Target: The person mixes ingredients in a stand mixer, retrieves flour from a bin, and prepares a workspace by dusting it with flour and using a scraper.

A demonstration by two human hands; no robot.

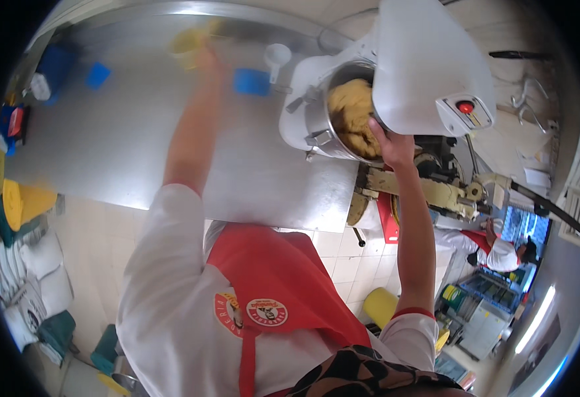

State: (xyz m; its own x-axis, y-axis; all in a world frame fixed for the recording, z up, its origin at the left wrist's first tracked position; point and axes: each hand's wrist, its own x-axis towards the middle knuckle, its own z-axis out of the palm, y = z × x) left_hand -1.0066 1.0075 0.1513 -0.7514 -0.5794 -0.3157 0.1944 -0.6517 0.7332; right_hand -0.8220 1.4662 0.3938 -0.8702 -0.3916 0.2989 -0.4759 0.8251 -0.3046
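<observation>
Out over the far side of the steel table, my left hand (212, 61) is smeared by motion. Its fingers are closed on a blurred yellow container (187, 45). At the right, a white stand mixer (429, 73) holds a steel mixing bowl (318, 119) with a lump of yellow dough (353, 109) in it. My right hand (396, 147) grips the near right rim of the bowl, under the mixer head. Its thumb lies over the edge; the other fingers are mostly hidden. Between my hands lie a blue scraper (251, 82) and a white measuring cup (277, 55) with a handle.
The steel table (124, 145) carries a small blue piece (97, 75) and blue containers (55, 69) at the left. A red button (465, 106) sits on the mixer head. Beige machinery (422, 188) stands beside the table. Another person (501, 253) works farther off, right.
</observation>
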